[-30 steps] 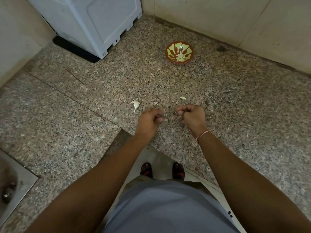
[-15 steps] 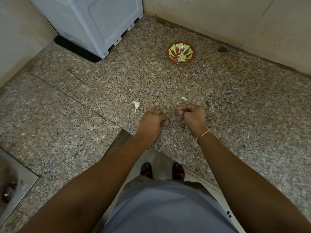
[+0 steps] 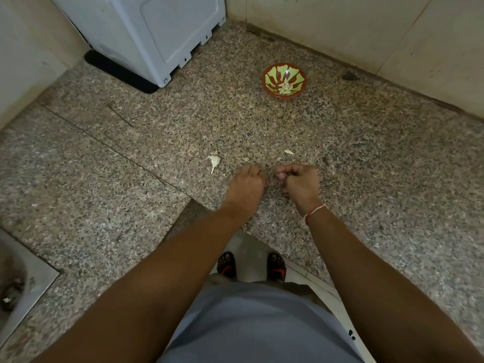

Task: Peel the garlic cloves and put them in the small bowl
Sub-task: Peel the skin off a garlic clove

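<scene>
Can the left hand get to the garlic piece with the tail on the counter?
Probably yes. The left hand is just beside the garlic clove, with only bare granite counter between them. Its fingers are curled, though; whether it already holds something is hidden.

The countertop (image 3: pixel 366 179) is speckled polished granite with a dull sheen. The small bowl (image 3: pixel 284 81) looks like glazed ceramic, glossy, with a highlight inside. The appliance (image 3: pixel 157 35) in the far left corner is smooth matt plastic. The sink (image 3: pixel 34 281) at the left edge is brushed metal.
</scene>
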